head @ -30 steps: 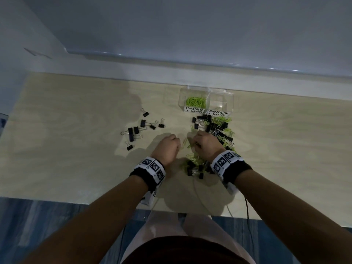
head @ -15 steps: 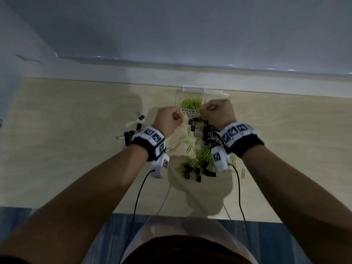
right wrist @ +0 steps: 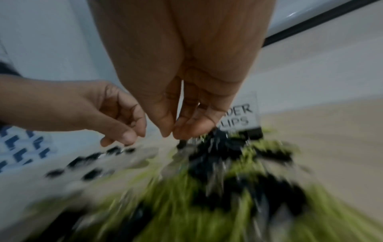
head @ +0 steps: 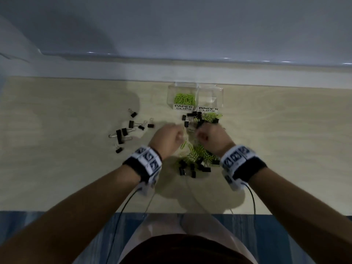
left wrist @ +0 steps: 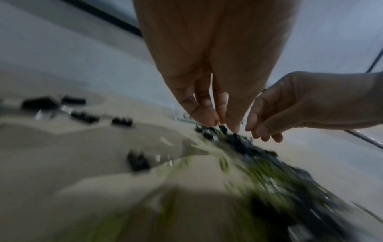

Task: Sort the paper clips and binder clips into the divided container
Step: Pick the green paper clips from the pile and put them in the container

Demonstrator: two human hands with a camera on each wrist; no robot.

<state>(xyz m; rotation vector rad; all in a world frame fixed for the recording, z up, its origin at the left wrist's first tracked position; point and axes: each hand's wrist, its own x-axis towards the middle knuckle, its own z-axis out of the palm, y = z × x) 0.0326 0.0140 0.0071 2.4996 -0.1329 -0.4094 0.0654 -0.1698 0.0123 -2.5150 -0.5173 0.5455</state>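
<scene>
A: Entry, sorting run. Divided container [head: 219, 92] sits at the far edge of the table [head: 57, 149]. Compartment labelled PAPER CLIPS holds a heap of green paper clips [head: 184, 98]; the BINDER CLIPS compartment looks bare, as far as the clear wall lets me judge.

B: Hands?

A: Left hand [head: 168, 139] and right hand [head: 211, 137] both hover over the mixed pile [head: 196, 159], just in front of the container. Fingers on each are curled downward with the tips drawn together. Wrist views are too smeared to show anything between them, so I cannot tell whether either holds a clip.

B: Remaining stock?

A: Mixed pile of green and black reaches from the container's labels back toward the person. A separate scatter of binder clips [head: 131, 128] lies well apart to the left (already free of green, the easy lot).

B: Risks from here?

A: My judgement: the paper clips look interlocked with each other and tangled among the binder clip handles. A pinch at one may lift a chain, and a black clip could ride into the wrong compartment. Also, the pile touches the container's front wall; a sweep of either wrist could shove the box or scatter clips off the near edge.
</scene>
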